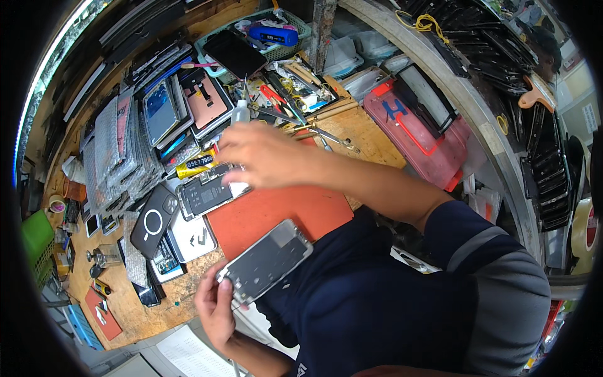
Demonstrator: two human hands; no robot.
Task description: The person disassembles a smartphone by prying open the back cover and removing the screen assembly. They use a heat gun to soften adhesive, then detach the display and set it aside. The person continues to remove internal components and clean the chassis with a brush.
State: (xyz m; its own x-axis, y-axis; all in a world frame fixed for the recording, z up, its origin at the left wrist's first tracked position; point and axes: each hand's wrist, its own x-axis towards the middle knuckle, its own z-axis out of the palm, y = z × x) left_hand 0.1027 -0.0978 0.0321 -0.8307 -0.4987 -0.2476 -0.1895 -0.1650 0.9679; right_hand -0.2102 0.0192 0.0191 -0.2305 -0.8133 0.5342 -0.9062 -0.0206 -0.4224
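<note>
My left hand (217, 309) grips one end of a phone screen (267, 262), thumb on top. The screen's dark back faces up in a pale frame, tilted above the front edge of an orange-red mat (282, 207). My right hand (264, 157) hovers over the mat's far side, slightly blurred, fingers loosely curved and apart; I see nothing held in it. Below its fingers lies an opened phone body (206, 196) with its battery showing. A yellow glue tube (196, 164) lies just beyond that phone, near my right fingertips. A clear needle-tipped bottle (240, 113) stands behind the hand.
Bubble-wrapped parts (122, 151) and tablet panels (204, 100) are stacked at the left. A dark phone case (152, 221) lies beside the mat. Tools and a green basket (301, 28) fill the back. A pink-red case (418, 135) sits at the right, inside a curved metal edge (502, 163).
</note>
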